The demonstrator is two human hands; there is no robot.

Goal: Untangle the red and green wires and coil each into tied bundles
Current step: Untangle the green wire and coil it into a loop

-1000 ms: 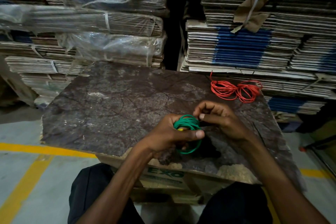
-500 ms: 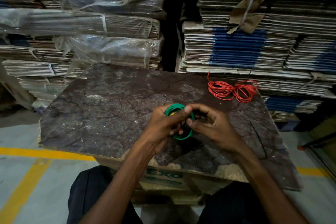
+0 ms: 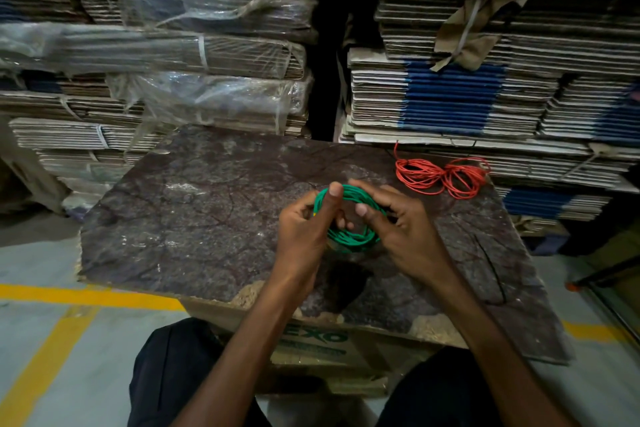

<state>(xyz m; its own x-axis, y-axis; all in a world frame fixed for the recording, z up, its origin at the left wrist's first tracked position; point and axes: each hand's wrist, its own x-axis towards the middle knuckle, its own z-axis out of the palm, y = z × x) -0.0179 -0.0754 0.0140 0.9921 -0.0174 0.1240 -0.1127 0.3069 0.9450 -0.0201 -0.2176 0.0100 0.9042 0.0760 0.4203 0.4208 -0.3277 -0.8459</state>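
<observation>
Tying off green coil (image 3: 349, 236): am keeping loops stacked flat, pinching hard so none are springing loose, judging loose end should be wrapping round bundle tightly.

My left hand (image 3: 304, 232) gripping coil at its 9 o'clock side, thumb pressing over top strands at 11. My right hand (image 3: 398, 232) curling round 3 o'clock side, thumb lying across loops. Coil hanging between both hands, lifted off board (image 3: 194, 218).

Red wire (image 3: 443, 177) lying bundled at board's 1 o'clock corner, well apart.

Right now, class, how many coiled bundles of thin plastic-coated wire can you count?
2. The green wire coil is held in both hands above the dark board; the red wire bundle lies at the board's far right corner.
</observation>
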